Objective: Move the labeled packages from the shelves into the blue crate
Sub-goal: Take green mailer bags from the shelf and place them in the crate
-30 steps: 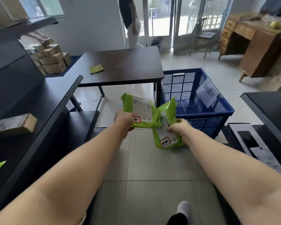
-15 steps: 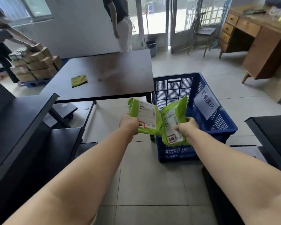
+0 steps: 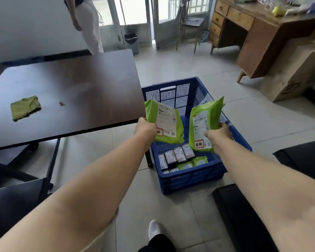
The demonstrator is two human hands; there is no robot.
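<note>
The blue crate (image 3: pixel 187 176) stands on the floor in front of me, beside the dark table. Several labeled packages (image 3: pixel 178 157) lie in its near end. My left hand (image 3: pixel 145 129) grips a green labeled package (image 3: pixel 164 122) by its left edge, held over the crate's left side. My right hand (image 3: pixel 219 134) grips a second green labeled package (image 3: pixel 204 122) by its right edge, upright over the crate's right side. The two packages are apart, with a gap between them.
A dark table (image 3: pixel 76 99) with a folded green package (image 3: pixel 25 108) on it stands left of the crate. Black shelf surfaces (image 3: pixel 16 199) flank me left and right. A person (image 3: pixel 87 20) stands behind the table. A wooden desk (image 3: pixel 258 37) and a cardboard box (image 3: pixel 294 70) are at right.
I have stepped closer to the crate, and its contents have come into view. My hands have spread apart, separating the two green packages that overlapped before, and both now hang over the crate.
</note>
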